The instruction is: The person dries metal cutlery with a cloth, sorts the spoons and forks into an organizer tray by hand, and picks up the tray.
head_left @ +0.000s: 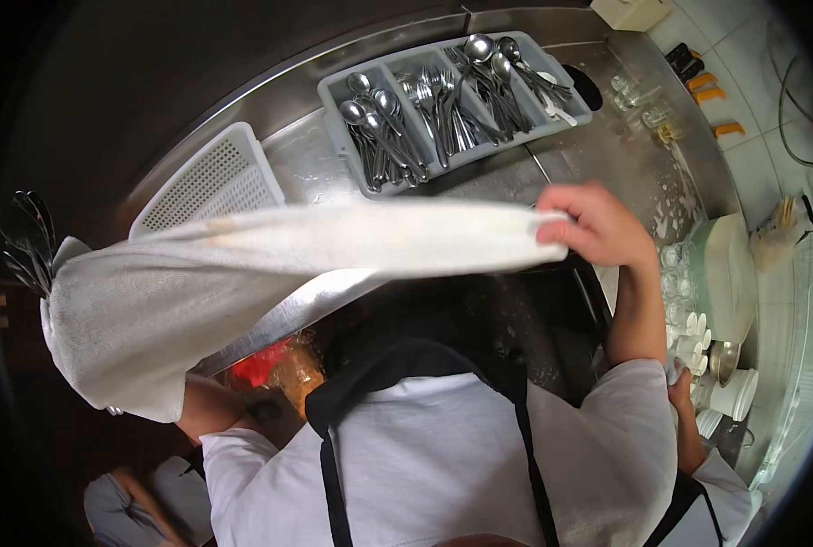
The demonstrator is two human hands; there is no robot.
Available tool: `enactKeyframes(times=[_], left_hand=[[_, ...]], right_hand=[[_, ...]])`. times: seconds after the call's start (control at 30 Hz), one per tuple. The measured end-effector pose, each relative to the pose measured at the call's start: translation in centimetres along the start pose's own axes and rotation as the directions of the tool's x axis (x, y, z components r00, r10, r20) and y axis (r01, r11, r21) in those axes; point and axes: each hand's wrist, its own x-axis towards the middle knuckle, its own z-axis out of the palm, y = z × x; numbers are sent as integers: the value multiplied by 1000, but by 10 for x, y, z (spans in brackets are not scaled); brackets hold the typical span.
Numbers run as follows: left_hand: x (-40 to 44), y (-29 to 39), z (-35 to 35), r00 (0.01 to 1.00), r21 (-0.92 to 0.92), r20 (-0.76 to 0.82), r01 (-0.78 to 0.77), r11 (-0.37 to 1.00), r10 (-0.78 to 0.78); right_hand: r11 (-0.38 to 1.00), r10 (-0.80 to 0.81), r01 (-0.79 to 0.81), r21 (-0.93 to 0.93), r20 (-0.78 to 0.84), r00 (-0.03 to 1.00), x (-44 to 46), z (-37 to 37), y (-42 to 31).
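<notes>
My right hand is closed on one end of a white cloth towel, which is stretched across to the left and slightly blurred. At the far left the towel drapes over a bundle of cutlery, whose dark, shiny ends stick out of its upper edge. My left forearm goes up behind the hanging towel, which hides my left hand. Beyond the towel stands a grey divided cutlery tray holding spoons, forks and ladles.
A white perforated basket sits on the steel counter, left of the tray. Glasses and orange-handled tools are at the back right. Cups line the right side. Another person's hand is at right; another person is lower left.
</notes>
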Motion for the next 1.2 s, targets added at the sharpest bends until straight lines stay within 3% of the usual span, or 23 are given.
enactKeyframes(times=[0.03, 0.1, 0.17, 0.2, 0.27, 0.37, 0.43, 0.5, 0.53, 0.6, 0.63, 0.67, 0.73, 0.77, 0.83, 0.9, 0.93, 0.97, 1.0, 1.03, 1.1, 1.13, 1.2], left_hand=[[0, 0, -1, 1000, -2, 1, 2, 1000, -2], [1, 0, 1, 1000, -2, 7, 3, 1000, -3], [3, 1, 6, 1000, -1, 26, 8, 1000, -8], [4, 0, 11, 999, -1, 37, 14, 1000, -14], [4, 0, 19, 998, -5, 57, 26, 1000, -26], [-5, -4, 39, 989, 5, 106, 99, 995, -99], [-15, -10, 58, 968, 35, 178, 176, 984, -179], [-30, -16, 79, 923, 69, 260, 276, 959, -284], [-39, -20, 88, 877, 80, 317, 354, 932, -361], [-55, -28, 105, 731, 75, 441, 548, 833, -521], [-62, -34, 110, 631, 22, 519, 664, 747, -576], [-67, -42, 113, 499, -118, 647, 813, 571, -576], [-76, -42, 138, 662, 30, 522, 616, 787, -538], [-86, -45, 145, 578, -181, 495, 799, 574, -649], [-92, -47, 158, 317, -405, 563, 911, 80, -764], [-89, -42, 167, 8, -390, 682, 849, -356, -731], [-92, -42, 171, 203, -242, 648, 969, 53, -734], [-98, -42, 175, 388, -67, 652, 885, 461, -651], [-103, -42, 178, 524, 95, 694, 614, 783, -495], [-104, -32, 180, 408, 36, 766, 744, 667, -497], [-121, -49, 187, 386, 68, 825, 657, 751, -412], [-130, -48, 195, 425, 166, 799, 523, 836, -426], [-140, -60, 201, 527, -35, 775, 588, 808, -350]], right_hand=[[1000, -31, 31, 5, 87, 996, 0, -5, -3], [789, -108, 254, 560, -281, 954, -5, -8, 19], [414, 190, 349, 841, -454, 870, 14, -6, 19], [217, 329, 473, 854, -520, 788, 24, -5, 19], [99, 400, 538, 837, -528, 749, 24, 18, 16], [188, 358, 434, 881, -473, 805, 27, 49, -9], [426, 334, 326, 844, -482, 810, 39, 59, -18], [976, 46, 105, 189, -657, 752, 53, 68, -12], [997, -40, 74, 26, -646, 763, 58, 73, -14], [815, 153, 183, 550, -508, 848, 57, 81, -31], [211, 399, 253, 944, -319, 859, 56, 91, -28], [403, 400, 205, 892, -373, 837, 59, 89, -26], [814, 307, 109, 570, -582, 753, 59, 97, -4], [958, 210, 6, 287, -716, 665, 58, 108, 16], [887, 245, 122, 445, -678, 693, 57, 114, 12], [591, 130, 339, 732, -501, 856, 53, 92, -31], [398, 69, 341, 852, -399, 915, 56, 74, -68], [317, 75, 371, 873, -413, 907, 56, 76, -69], [233, 82, 401, 886, -428, 900, 56, 79, -69], [147, 88, 428, 892, -442, 892, 57, 82, -70], [207, 155, 519, 829, -552, 819, 89, 111, -50], [257, 218, 525, 811, -578, 787, 100, 124, -34], [309, 353, 478, 822, -566, 745, 109, 135, -18]])
